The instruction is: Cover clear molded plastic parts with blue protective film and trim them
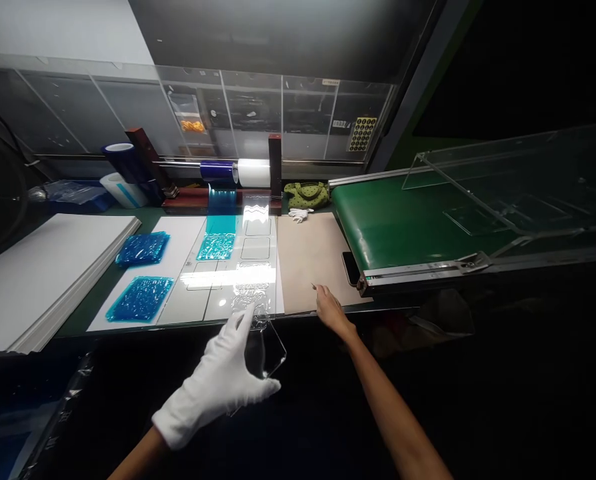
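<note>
Your gloved left hand [213, 381] grips the clear panel [267, 353] by its edge, sparing its face, while your bare right hand [331, 311] stays nearly closed, its hold unclear.

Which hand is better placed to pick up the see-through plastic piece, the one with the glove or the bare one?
Probably the left hand. Its white glove is right at the clear plastic piece, while the bare right hand is farther off, beside the brown paper sheet.

The white cloth glove [213, 393] meets a glossy clear plastic sheet [265, 350]; the brown paper [311, 260] looks matt.
</note>
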`<state>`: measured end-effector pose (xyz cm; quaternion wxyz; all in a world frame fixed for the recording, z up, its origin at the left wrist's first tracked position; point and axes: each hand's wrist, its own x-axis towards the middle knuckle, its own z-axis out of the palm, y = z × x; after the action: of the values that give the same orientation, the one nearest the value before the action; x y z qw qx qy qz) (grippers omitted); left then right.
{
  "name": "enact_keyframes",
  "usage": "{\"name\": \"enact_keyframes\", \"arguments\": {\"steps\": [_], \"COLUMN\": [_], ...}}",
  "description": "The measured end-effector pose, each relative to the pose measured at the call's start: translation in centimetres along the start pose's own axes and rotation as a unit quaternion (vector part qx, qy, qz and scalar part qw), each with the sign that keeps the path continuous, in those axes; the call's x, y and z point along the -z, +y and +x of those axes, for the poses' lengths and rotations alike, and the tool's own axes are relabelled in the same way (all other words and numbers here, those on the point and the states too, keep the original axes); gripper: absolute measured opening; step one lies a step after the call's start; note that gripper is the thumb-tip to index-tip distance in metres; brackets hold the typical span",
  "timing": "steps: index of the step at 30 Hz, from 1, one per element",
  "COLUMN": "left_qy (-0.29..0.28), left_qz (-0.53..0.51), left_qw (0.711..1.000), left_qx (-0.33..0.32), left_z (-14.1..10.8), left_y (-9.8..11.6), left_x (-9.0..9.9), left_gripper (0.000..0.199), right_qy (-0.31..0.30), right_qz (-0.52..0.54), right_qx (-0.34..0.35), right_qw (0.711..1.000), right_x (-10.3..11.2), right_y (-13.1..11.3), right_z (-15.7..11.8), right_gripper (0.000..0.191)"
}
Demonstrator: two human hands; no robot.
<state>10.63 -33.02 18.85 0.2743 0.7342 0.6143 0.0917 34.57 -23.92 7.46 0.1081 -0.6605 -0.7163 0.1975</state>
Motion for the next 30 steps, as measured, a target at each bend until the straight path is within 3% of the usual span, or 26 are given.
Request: {"name": "enact_keyframes", "arguments": {"steps": [3, 7, 10, 15, 20, 24, 27, 30], "left_qy": [-0.029, 0.080, 0.145, 0.195, 0.207, 0.218, 0.231, 0.265], "left_qz": [-0.093, -0.034, 0.075, 0.154, 0.168, 0.152, 0.143, 0.151], "left_qw": [0.993, 0.983, 0.961, 0.937, 0.940, 0.942, 0.942, 0.932], "left_qx": [0.067, 0.163, 0.224, 0.244, 0.214, 0.204, 0.197, 0.195], "left_z": [0.6, 1.7, 2.6, 4.0, 5.4, 6.9, 7.6, 7.6], "left_y": [-1.6, -2.5, -2.7, -3.0, -3.3, -3.9, -5.0, -7.2], "left_x": [-1.0, -2.1, -2.4, -2.5, -3.0, -3.3, -3.2, -2.9], "left_gripper": [0.112, 0.115, 0.118, 0.113, 0.091, 0.088, 0.108, 0.122], "right_qy": [-0.004, 0.011, 0.039, 0.056, 0.051, 0.053, 0.063, 0.066], "right_qz": [-0.047, -0.088, -0.061, 0.029, 0.001, -0.011, -0.009, -0.019], "right_qx": [-0.014, 0.001, 0.073, 0.215, 0.234, 0.234, 0.264, 0.289], "right_qw": [0.999, 0.996, 0.995, 0.975, 0.971, 0.971, 0.962, 0.955], "right_x": [-0.3, 0.5, 0.5, -1.2, -3.6, -4.7, -5.0, -4.9], "right_y": [1.2, 0.7, -1.7, -8.6, -13.5, -13.6, -12.1, -10.1], "right_z": [4.5, 5.9, 3.3, -3.4, -4.4, -2.9, -0.3, 4.1], "right_gripper": [0.042, 0.045, 0.068, 0.107, 0.110, 0.106, 0.104, 0.108]}}
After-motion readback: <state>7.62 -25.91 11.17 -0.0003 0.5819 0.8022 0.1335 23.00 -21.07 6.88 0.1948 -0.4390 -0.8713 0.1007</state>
